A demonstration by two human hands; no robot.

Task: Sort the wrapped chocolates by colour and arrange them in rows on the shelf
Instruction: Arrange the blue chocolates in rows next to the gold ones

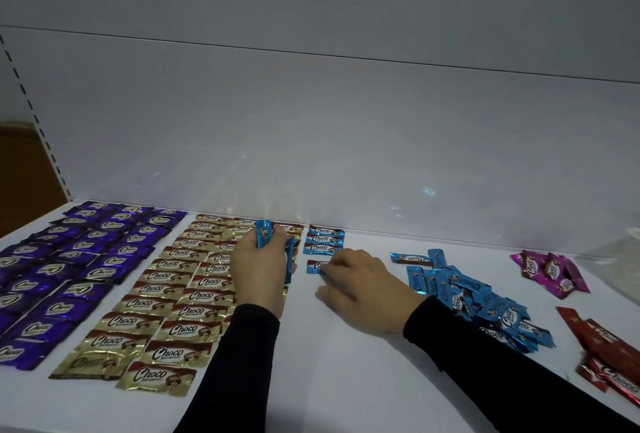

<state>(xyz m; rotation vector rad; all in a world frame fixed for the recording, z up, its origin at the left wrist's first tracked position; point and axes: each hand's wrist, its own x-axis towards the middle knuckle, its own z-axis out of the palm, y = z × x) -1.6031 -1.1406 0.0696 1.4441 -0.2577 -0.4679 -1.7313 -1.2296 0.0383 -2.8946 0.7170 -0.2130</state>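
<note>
Purple chocolates lie in rows at the left of the white shelf. Gold chocolates fill rows beside them. A short column of blue chocolates runs from the back wall. My left hand grips a bunch of blue chocolates over the gold rows. My right hand pinches one blue chocolate flat on the shelf, just below that column. A loose heap of blue chocolates lies right of my right arm.
A small pile of pink chocolates sits at the back right, with red chocolates nearer the front right edge. A clear plastic bag lies at the far right. The shelf's back wall rises close behind the rows.
</note>
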